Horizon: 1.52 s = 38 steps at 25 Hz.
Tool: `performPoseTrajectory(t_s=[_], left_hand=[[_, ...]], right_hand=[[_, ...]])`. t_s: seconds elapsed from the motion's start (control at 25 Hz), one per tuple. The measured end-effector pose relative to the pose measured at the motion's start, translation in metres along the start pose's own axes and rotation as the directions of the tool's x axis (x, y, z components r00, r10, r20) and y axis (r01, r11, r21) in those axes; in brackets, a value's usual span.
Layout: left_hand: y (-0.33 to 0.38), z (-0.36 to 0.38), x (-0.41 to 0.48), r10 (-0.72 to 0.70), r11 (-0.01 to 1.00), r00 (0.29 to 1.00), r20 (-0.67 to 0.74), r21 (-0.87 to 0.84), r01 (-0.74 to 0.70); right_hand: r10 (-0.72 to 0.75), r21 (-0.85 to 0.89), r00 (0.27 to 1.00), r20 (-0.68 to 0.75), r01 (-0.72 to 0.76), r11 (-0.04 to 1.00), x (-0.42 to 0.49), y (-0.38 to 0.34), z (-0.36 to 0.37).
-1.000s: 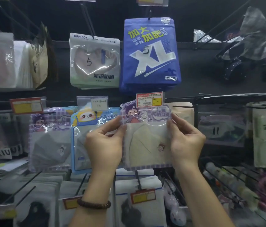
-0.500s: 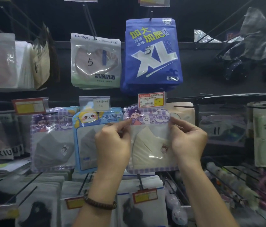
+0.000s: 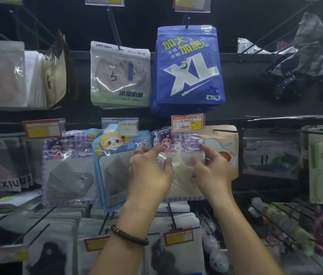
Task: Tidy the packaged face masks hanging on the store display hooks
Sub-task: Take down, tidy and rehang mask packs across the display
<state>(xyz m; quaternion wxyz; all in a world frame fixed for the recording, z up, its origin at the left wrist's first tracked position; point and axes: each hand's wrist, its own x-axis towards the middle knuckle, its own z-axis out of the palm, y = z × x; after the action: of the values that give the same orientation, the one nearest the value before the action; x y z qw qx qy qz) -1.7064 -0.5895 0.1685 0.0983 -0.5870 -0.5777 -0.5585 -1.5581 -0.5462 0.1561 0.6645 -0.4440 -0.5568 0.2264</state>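
Wide view first: a dark display wall (image 3: 246,100) fills the frame, with wire hooks jutting out and packs hanging in rows. At upper centre hangs the big blue XL pack (image 3: 188,68), and just left of it the pale UPF100+ pack (image 3: 120,74). The action is in the middle row. From the left there is a purple-checked pack (image 3: 67,167), then a blue panda pack (image 3: 113,171), then the one being worked on, the purple children's mask pack (image 3: 178,141) at centre frame. A cream pack (image 3: 226,151) peeks out just behind its right edge.

Both hands are on that centre pack. The left hand (image 3: 148,175) pinches its upper left corner, forefinger reaching up onto the printed header. The right hand (image 3: 212,173) pinches the upper right corner, thumb on the front. Neither hand is spread flat; each grips an edge of the pack.

This looks like the seating step: getting the pack's hang-hole onto the hook and squaring it. The hole and the hook tip are hidden behind the red-and-white price tag (image 3: 187,123), so I cannot tell whether it is already threaded.

To do it well, I would keep the grip high and even so the header doesn't buckle, slide the pack straight back along the hook, and level its top with the panda pack beside it. The film is slick, so light pressure should do. Watch the left edge, which overlaps the panda pack. A beaded bracelet (image 3: 130,235) sits on the left wrist at lower centre.
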Motion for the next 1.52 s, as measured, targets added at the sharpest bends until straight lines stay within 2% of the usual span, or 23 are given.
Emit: performPoseTrajectory(t_s=[0.12,0.32,0.44,0.56,0.68,0.76,0.92,1.08,1.2,1.32,1.52], left_hand=[[-0.008,-0.012,0.0,0.015,1.0,0.999,-0.031,-0.027,-0.016],[-0.049,-0.063,-0.008,0.059,0.993,0.994,-0.087,-0.093,-0.067],[-0.084,-0.105,-0.017,0.054,0.992,0.993,-0.106,-0.11,-0.066],[-0.13,-0.139,-0.018,-0.019,0.993,0.994,-0.104,-0.122,0.007],[-0.168,-0.168,-0.016,-0.08,0.995,0.99,-0.114,-0.065,0.073],[-0.187,-0.183,-0.014,-0.141,0.99,0.985,-0.102,-0.029,0.138],[-0.213,-0.191,-0.008,-0.234,0.971,0.972,0.014,0.056,0.233],[-0.229,-0.186,0.0,-0.282,0.959,0.949,0.143,0.053,0.277],[-0.23,-0.185,0.003,-0.328,0.942,0.919,0.217,0.01,0.334],[-0.231,-0.184,0.006,-0.335,0.939,0.911,0.241,0.003,0.345],[-0.228,-0.185,0.012,-0.362,0.923,0.898,0.25,-0.039,0.383]], right_hand=[[-0.049,-0.085,0.999,-0.02,0.047,0.995,-0.014,-0.007,0.005],[-0.245,-0.076,0.963,-0.113,0.237,0.968,-0.072,-0.031,0.041],[-0.316,-0.026,0.948,-0.042,0.315,0.949,-0.115,-0.049,0.086],[-0.308,0.025,0.949,0.066,0.307,0.951,-0.153,-0.063,0.133],[-0.221,0.04,0.958,0.183,0.217,0.975,-0.177,-0.072,0.17],[-0.132,-0.053,0.958,0.254,0.15,0.987,-0.187,-0.076,0.187],[0.015,-0.166,0.942,0.337,0.043,0.985,-0.192,-0.086,0.208],[0.136,-0.167,0.943,0.305,-0.087,0.982,-0.185,-0.091,0.219],[0.198,-0.095,0.944,0.265,-0.179,0.979,-0.177,-0.085,0.231],[0.251,-0.013,0.935,0.252,-0.256,0.967,-0.171,-0.081,0.237],[0.294,-0.057,0.912,0.287,-0.29,0.955,-0.163,-0.082,0.242]])
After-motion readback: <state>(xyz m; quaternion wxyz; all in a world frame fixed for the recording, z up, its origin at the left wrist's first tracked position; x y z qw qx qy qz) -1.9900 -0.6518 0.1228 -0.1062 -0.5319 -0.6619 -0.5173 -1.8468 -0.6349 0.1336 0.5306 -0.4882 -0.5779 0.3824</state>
